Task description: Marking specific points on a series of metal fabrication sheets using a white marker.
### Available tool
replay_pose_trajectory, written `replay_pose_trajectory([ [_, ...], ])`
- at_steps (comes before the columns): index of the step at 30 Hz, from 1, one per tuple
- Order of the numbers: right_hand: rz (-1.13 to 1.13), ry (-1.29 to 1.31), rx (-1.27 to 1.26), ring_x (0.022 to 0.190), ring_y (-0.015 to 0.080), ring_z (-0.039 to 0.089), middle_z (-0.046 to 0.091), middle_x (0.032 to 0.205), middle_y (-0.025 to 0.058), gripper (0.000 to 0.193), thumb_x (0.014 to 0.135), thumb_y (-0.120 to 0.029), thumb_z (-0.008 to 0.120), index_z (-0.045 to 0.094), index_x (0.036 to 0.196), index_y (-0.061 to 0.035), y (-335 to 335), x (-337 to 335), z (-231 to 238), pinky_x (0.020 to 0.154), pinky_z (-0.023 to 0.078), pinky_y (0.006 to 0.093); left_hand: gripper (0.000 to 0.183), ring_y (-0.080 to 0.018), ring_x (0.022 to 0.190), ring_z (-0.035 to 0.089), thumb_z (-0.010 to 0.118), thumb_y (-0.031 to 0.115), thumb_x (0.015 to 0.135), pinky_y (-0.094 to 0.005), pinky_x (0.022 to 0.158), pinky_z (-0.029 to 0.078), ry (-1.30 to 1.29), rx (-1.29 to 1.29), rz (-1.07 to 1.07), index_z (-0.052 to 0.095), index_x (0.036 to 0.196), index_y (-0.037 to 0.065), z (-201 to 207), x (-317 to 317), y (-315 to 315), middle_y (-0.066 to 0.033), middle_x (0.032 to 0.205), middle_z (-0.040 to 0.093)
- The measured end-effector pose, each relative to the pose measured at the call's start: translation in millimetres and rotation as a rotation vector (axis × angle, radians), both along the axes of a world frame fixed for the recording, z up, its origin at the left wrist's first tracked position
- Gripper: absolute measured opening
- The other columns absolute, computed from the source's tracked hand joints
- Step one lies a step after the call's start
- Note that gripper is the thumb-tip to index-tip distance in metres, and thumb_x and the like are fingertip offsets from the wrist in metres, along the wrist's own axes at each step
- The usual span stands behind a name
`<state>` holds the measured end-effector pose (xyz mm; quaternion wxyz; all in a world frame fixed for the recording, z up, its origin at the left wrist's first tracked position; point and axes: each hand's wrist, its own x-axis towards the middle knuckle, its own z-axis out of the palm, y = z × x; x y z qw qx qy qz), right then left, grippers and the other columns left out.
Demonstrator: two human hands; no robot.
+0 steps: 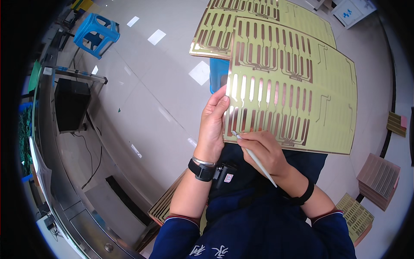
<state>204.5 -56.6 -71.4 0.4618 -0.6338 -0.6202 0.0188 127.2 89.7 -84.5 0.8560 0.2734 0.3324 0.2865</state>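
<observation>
A large yellow-green circuit board panel (pixel 293 82) with copper strips and thin traces is propped up in front of me. My left hand (pixel 214 121) grips its left edge, with the thumb on the face and the other fingers behind. Between the fingers of my right hand (pixel 264 151) is a slim white pen-like tool (pixel 261 166), held like a pencil. Its greyish metal tip rests on or just above the copper strips near the panel's lower left corner. Whether the tip touches the copper, I cannot tell.
More circuit panels (pixel 210 32) lie behind the held one, above a blue stool partly hidden beneath. Another blue stool (pixel 95 34) stands far left, near a black box (pixel 72 105). Stacked boards (pixel 377 179) sit at the right. A metal-edged bench (pixel 82 216) runs along the left.
</observation>
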Motion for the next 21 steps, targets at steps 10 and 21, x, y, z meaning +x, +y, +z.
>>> replay_pose_trajectory([
  [10, -0.009, 0.027, 0.032, 0.083, 0.0246, 0.066, 0.067, 0.101, 0.0076, 0.035, 0.066, 0.012, 0.076, 0.068, 0.096, -0.004, -4, -2, 3, 0.072, 0.052, 0.0349, 0.036, -0.0155, 0.115, 0.061, 0.057, 0.013, 0.101, -0.031, 0.099, 0.05, 0.008, 0.006, -0.006, 0.054, 0.135, 0.002, -2, -4, -1, -0.0092, 0.128, 0.063],
  [21, 0.103, -0.003, 0.057, 0.078, 0.0208, 0.066, 0.069, 0.101, 0.0059, 0.028, 0.072, 0.0, 0.078, 0.069, 0.098, -0.0067, -11, 3, 14, 0.066, 0.05, 0.0319, 0.034, -0.0193, 0.109, 0.065, 0.056, 0.014, 0.101, -0.0339, 0.096, 0.054, 0.006, 0.054, -0.084, 0.053, 0.13, -0.001, -16, -6, 9, -0.0128, 0.121, 0.066],
])
